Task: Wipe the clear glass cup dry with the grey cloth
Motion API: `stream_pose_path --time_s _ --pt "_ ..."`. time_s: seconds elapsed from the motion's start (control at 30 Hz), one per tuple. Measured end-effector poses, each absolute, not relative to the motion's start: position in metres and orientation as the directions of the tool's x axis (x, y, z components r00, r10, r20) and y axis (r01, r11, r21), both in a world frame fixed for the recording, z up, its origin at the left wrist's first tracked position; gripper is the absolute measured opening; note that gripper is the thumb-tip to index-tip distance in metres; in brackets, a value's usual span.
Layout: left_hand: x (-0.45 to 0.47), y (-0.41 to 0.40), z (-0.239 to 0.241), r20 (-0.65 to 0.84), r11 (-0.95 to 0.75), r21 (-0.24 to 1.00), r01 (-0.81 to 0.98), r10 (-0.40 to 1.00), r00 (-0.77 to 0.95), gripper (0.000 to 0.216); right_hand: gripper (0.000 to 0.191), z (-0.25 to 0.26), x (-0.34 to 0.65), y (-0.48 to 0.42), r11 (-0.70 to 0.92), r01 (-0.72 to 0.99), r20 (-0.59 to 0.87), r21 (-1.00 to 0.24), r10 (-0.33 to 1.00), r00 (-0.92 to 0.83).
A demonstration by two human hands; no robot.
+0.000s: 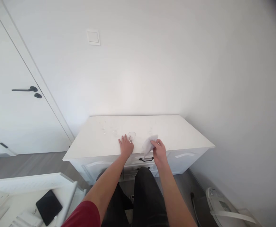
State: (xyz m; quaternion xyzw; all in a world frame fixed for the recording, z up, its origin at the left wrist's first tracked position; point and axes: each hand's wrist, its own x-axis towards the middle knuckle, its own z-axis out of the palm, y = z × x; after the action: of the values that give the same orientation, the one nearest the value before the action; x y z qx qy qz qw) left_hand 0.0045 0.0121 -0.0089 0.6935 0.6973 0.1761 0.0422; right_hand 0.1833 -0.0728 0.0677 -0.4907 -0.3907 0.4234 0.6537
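Head view: The person stands at a white sideboard (176, 132) set against a plain wall. The left hand (126, 145) rests on the top near its front edge, fingers spread and touching the base of a small clear glass (131, 136); whether the fingers actually grip the glass cannot be told at this size. The glass stands upright, just beyond the fingertips. The right hand (159, 150) is closed on a white cloth (148, 145), which hangs bunched over the front edge, just to the right of the glass. Further clear glasses (104, 128) stand farther back on the top, faint and hard to count. A black drawer handle (146, 159) shows below the cloth. At lower left a dark tablet (48, 206) lies on a white table (33, 183). A door (7, 119) with a black lever stands at left.
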Motion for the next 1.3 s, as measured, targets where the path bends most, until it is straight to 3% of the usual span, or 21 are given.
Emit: stream_pose_path --time_s 0.03,0.1,0.13,0.2,0.27,0.33,0.47,0.6,0.8,0.93,1.07,1.17,1.3 --pt "0.005 0.012 -0.009 0.185 -0.023 0.303 0.953 0.982 -0.035 0.058 0.018 0.08 0.181 -0.067 0.23 0.043 0.23 -0.972 0.904 0.362" --pt "0.005 0.012 -0.009 0.193 -0.015 0.303 0.953 0.98 -0.046 0.057 0.018 0.101 0.173 -0.054 0.338 0.447 0.448 -0.828 0.878 0.166" --pt "0.005 0.012 -0.008 0.197 -0.01 0.305 0.952 0.979 -0.053 0.057 0.023 0.109 0.168 -0.048 0.421 0.57 0.49 -0.706 0.871 -0.037" --pt "0.006 0.011 -0.008 0.2 -0.005 0.308 0.951 0.978 -0.06 0.054 0.035 0.122 0.158 -0.038 0.585 0.662 0.454 -0.469 0.802 -0.388" --pt "0.006 0.011 -0.008 0.194 -0.005 0.304 0.953 0.979 -0.056 0.052 0.043 0.13 0.152 -0.031 0.676 0.662 0.391 -0.325 0.733 -0.557" --pt "0.006 0.012 -0.007 0.188 -0.015 0.297 0.955 0.981 -0.043 0.051 0.045 0.137 0.149 -0.026 0.704 0.653 0.356 -0.278 0.707 -0.611" --pt "0.005 0.013 -0.008 0.174 -0.05 0.269 0.962 0.985 0.003 0.056 0.058 0.145 0.143 -0.013 0.735 0.566 0.258 -0.374 0.669 -0.697" --pt "0.004 0.015 -0.011 0.147 -0.028 0.239 0.971 0.989 -0.008 0.06 0.074 0.147 0.127 0.015 0.66 0.553 0.154 -0.508 0.702 -0.696" --pt "0.005 0.019 -0.016 0.177 0.007 0.221 0.975 0.983 -0.047 0.065 0.067 0.146 0.105 0.042 0.629 0.663 -0.054 -0.405 0.708 -0.704" --pt "0.005 0.019 -0.018 0.187 0.004 0.203 0.979 0.981 -0.043 0.062 0.068 0.15 0.105 0.034 0.647 0.68 -0.079 -0.345 0.702 -0.708" --pt "0.006 0.019 -0.014 0.199 0.005 0.204 0.979 0.979 -0.046 0.064 0.054 0.149 0.097 0.022 0.664 0.735 -0.137 -0.133 0.722 -0.678" --pt "0.007 0.017 -0.008 0.199 -0.017 0.2 0.98 0.98 -0.024 0.06 0.04 0.141 0.088 0.016 0.658 0.753 -0.065 -0.021 0.75 -0.658" --pt "0.006 0.016 -0.007 0.21 -0.026 0.175 0.984 0.978 -0.012 0.061 0.041 0.13 0.09 0.01 0.64 0.768 0.041 -0.018 0.768 -0.639"
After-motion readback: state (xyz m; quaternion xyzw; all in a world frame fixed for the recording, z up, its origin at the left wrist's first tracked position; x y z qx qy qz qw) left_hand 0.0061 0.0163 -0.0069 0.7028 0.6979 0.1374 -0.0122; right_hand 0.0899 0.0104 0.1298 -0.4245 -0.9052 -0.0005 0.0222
